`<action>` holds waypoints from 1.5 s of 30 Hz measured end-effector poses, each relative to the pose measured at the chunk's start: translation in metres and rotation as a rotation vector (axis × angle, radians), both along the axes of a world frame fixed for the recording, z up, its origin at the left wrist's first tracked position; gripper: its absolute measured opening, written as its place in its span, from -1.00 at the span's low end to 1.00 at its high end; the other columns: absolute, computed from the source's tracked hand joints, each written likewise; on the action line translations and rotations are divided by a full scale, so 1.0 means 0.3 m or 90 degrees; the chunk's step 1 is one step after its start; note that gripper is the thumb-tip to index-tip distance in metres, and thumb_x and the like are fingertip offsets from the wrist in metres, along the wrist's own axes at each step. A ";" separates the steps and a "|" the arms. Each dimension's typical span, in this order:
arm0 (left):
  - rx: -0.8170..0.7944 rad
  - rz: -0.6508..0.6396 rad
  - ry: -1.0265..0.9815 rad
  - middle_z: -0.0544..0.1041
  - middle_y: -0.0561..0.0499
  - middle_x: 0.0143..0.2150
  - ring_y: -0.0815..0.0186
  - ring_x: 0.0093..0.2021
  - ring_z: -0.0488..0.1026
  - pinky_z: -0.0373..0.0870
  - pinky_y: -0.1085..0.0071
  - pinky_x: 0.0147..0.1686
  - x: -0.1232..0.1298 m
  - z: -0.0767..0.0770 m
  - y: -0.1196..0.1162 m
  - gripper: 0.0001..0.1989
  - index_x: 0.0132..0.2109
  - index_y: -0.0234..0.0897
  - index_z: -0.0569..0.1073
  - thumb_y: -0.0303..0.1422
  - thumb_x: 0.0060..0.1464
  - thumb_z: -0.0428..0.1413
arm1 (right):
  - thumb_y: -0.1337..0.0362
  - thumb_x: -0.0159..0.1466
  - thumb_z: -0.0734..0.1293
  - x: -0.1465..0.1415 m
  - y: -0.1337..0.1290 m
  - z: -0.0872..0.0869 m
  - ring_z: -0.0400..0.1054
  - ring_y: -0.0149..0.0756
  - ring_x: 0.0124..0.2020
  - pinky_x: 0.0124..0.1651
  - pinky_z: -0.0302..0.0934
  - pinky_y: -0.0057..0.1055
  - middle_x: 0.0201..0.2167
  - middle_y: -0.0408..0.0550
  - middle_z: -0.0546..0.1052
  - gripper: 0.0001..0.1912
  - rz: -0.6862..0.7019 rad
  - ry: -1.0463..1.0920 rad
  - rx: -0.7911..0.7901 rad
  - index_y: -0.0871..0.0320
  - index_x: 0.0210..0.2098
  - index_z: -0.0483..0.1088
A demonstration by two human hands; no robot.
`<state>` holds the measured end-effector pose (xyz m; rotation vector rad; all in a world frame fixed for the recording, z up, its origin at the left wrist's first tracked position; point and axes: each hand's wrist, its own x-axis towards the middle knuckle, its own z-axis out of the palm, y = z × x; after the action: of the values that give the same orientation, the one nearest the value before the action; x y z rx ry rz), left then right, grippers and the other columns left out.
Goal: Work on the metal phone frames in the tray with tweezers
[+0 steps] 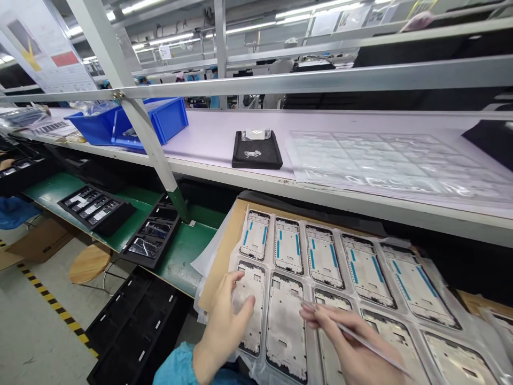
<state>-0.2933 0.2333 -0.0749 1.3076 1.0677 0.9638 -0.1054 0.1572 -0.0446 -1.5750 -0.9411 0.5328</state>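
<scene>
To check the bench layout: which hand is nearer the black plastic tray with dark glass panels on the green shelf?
Left. The left hand lies on a silver metal phone frame, right of the tray. The right hand, holding a thin metal stylus, is farther right, across the frames.

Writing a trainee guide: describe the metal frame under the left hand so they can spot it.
Below the long pale workbench, a clear plastic tray holds rows of metal phone frames. In the nearer row, it is the leftmost frame, with the left hand on it and no blue strips, unlike the far row.
</scene>
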 end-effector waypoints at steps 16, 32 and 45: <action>0.090 -0.228 0.917 -0.14 -0.38 0.47 -0.10 0.46 -0.24 -0.07 0.00 0.40 0.156 0.016 -0.025 -0.27 0.41 -0.67 0.00 -0.51 0.13 -0.05 | -0.17 -0.01 0.53 0.104 0.058 -0.230 0.55 -0.09 -0.43 -0.32 0.53 -0.35 -0.48 0.07 0.61 -0.54 0.082 0.333 0.008 0.12 -0.50 0.52; 0.257 -0.125 0.515 0.14 -0.35 0.41 0.04 0.43 0.06 0.12 0.02 0.36 0.015 0.044 -0.002 -0.26 0.44 -0.42 -0.04 -0.60 0.12 -0.11 | -0.27 -0.03 0.52 0.120 0.074 -0.247 0.56 -0.08 -0.42 -0.33 0.54 -0.29 -0.46 0.11 0.63 -0.45 0.075 0.314 0.021 0.13 -0.46 0.57; 0.322 -0.192 0.438 -0.07 -0.20 0.50 0.03 0.48 -0.15 0.07 -0.08 0.38 -0.074 -0.095 0.132 -0.53 0.37 -0.25 0.13 -0.33 0.38 -0.11 | -0.16 0.05 0.55 0.056 0.194 -0.124 0.58 -0.08 -0.36 -0.28 0.55 -0.34 -0.41 0.12 0.64 -0.54 0.113 0.216 -0.051 0.14 -0.43 0.59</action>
<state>-0.3156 0.2729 -0.1035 2.2511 1.1115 0.5691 -0.0887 0.2154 -0.0818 -1.4195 -0.8093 0.9406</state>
